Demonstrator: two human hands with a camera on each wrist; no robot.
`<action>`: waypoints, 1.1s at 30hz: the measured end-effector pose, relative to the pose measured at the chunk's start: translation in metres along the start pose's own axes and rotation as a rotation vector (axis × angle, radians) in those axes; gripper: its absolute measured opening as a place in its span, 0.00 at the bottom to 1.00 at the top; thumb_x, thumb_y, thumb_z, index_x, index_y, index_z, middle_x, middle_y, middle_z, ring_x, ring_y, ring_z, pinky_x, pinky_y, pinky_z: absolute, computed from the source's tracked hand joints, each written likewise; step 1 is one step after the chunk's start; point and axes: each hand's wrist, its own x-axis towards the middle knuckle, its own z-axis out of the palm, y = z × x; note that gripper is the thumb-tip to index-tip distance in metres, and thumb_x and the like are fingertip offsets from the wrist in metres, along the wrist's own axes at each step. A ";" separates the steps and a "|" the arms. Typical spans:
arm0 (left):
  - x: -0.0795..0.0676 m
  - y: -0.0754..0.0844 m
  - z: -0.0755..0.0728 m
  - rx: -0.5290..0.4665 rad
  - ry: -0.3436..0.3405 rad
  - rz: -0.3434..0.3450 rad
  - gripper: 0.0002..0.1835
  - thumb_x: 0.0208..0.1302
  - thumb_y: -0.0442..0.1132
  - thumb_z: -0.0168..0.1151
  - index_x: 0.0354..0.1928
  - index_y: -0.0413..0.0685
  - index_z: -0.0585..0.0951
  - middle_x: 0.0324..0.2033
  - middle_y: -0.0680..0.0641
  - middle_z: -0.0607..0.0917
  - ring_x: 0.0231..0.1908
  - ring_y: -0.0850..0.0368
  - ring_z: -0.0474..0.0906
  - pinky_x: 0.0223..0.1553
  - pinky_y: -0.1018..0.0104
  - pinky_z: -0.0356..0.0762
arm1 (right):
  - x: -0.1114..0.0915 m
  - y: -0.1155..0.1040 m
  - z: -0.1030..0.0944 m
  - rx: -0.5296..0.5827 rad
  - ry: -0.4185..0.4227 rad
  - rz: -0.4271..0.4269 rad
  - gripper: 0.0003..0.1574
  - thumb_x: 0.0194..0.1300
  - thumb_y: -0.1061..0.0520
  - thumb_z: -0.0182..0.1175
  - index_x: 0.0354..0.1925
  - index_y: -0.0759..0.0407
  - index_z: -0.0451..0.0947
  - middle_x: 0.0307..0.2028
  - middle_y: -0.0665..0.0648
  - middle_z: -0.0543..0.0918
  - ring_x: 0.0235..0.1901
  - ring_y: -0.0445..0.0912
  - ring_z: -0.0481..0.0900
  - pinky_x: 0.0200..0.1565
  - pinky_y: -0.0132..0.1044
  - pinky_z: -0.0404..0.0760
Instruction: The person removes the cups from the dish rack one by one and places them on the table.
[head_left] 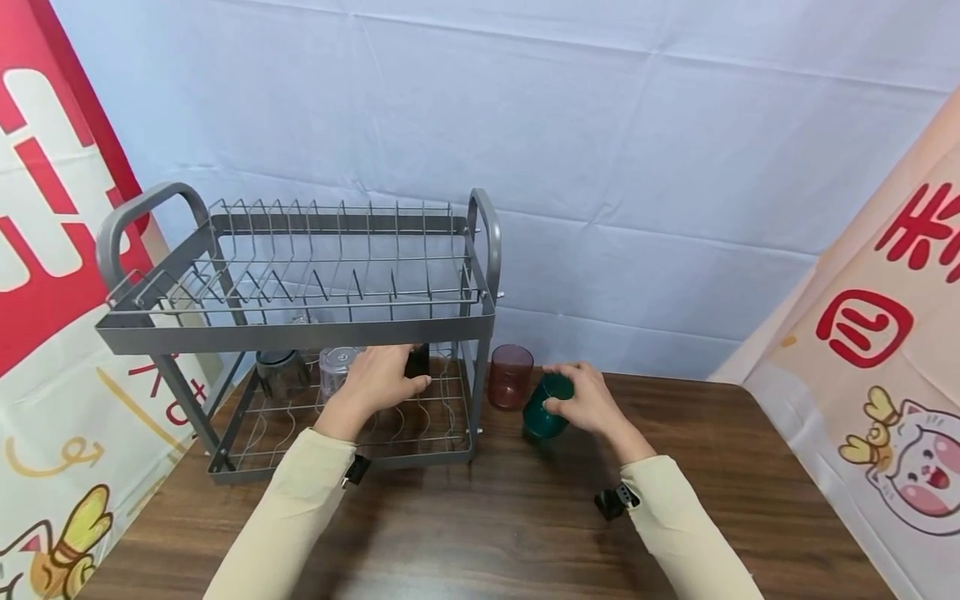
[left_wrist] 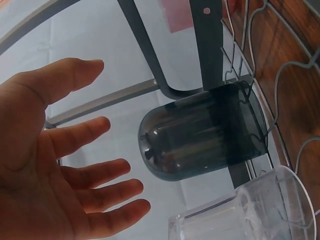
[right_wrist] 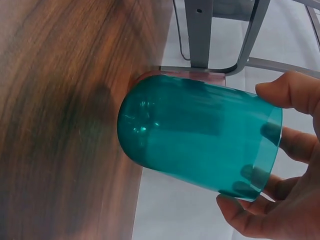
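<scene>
Fingers [head_left: 567,370] and thumb of the right hand [head_left: 591,402] grip the green cup [head_left: 544,414] at its rim end; from the head view I see it below them and a little to their left, its long axis slanting from rim at far right down to base at near left. It is outside the two-tier rack [head_left: 300,337], to the right of it, over the near part of the wooden table [head_left: 510,517], with the pink cup [head_left: 512,377] just beside it on the far left, by the rack's right post. My left hand [head_left: 381,379] reaches under the upper tier. By the left wrist view, its fingers are spread and loosely bent, thumb well apart, with nothing held; the dark cup [left_wrist: 195,137] sits just off the fingertips, upside down with its rim at the wires, and the clear cup [left_wrist: 245,215] is next to it on the left. On the right wrist view, I read the hold as shallow: digits parted to the cup's width, touching opposite sides only near the rim. The rounded base points down at the wood and leans slightly left, toward the rack; whether it touches the tabletop I cannot tell
</scene>
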 end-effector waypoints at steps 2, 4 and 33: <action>0.002 0.000 0.001 -0.005 -0.001 -0.007 0.31 0.55 0.49 0.66 0.60 0.47 0.73 0.52 0.42 0.78 0.42 0.40 0.77 0.40 0.46 0.73 | 0.002 0.001 -0.001 -0.012 -0.001 0.002 0.32 0.55 0.58 0.64 0.59 0.60 0.72 0.55 0.70 0.67 0.55 0.66 0.60 0.44 0.58 0.70; 0.004 -0.001 0.002 -0.012 -0.004 -0.012 0.32 0.55 0.49 0.66 0.61 0.47 0.72 0.52 0.42 0.78 0.41 0.39 0.77 0.39 0.46 0.73 | 0.005 0.003 -0.001 -0.024 0.001 -0.001 0.32 0.55 0.58 0.64 0.59 0.60 0.72 0.55 0.71 0.67 0.55 0.66 0.61 0.43 0.57 0.70; 0.025 -0.005 0.017 0.095 0.063 -0.058 0.25 0.56 0.49 0.65 0.53 0.44 0.77 0.41 0.40 0.79 0.38 0.44 0.75 0.37 0.50 0.73 | 0.044 0.034 0.007 -0.103 0.034 0.021 0.32 0.52 0.57 0.62 0.57 0.63 0.74 0.49 0.69 0.73 0.50 0.62 0.65 0.51 0.55 0.58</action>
